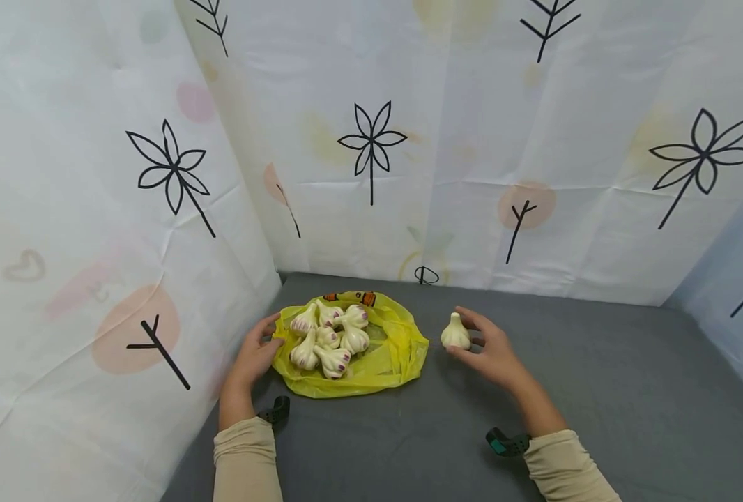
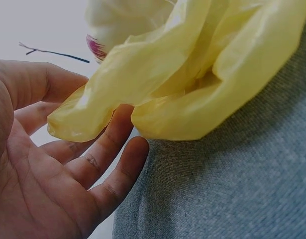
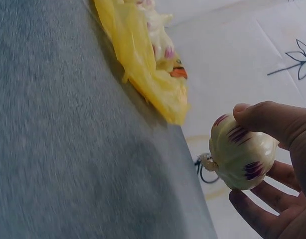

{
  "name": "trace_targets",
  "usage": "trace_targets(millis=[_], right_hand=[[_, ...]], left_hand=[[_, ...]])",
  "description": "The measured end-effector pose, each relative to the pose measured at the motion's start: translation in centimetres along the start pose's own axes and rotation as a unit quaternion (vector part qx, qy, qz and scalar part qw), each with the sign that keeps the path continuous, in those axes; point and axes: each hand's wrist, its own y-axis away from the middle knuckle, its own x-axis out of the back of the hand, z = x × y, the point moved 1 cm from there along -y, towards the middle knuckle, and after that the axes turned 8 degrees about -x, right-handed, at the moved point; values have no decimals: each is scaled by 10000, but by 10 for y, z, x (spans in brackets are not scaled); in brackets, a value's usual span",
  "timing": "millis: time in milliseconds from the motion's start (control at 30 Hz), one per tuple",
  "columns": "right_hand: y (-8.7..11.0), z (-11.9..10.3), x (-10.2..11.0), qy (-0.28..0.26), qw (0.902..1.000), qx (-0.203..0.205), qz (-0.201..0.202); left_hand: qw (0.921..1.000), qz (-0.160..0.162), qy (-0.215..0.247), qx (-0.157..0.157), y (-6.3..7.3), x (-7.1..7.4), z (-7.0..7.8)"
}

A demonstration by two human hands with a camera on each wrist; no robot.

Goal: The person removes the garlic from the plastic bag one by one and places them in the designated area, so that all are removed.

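A yellow plastic bag (image 1: 403, 352) lies spread and open-mouthed, with several white, purple-streaked garlic bulbs (image 1: 333, 362) heaped in its left part. At the bag's left edge my left hand (image 1: 255, 357) pinches a fold of the film; in the left wrist view the fold (image 2: 76, 117) sits between thumb and fingers, which it partly hides. Right of the bag, my right hand (image 1: 495, 353) holds a single garlic bulb (image 1: 456, 335), its stem upward, apart from the bag. The right wrist view shows this bulb (image 3: 242, 152) gripped between thumb and fingertips.
A dark grey cloth (image 1: 597, 376) covers the table. White patterned curtains (image 1: 459, 174) stand along the back and left, and the left one comes close beside my left forearm. Black bands (image 1: 508, 443) sit on both wrists.
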Motion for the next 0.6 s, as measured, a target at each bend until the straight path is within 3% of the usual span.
trace_targets(millis=[600], right_hand=[[16,26,40,250,9985,-50,489]], left_hand=[[10000,52,-20,-12,1,0,0]])
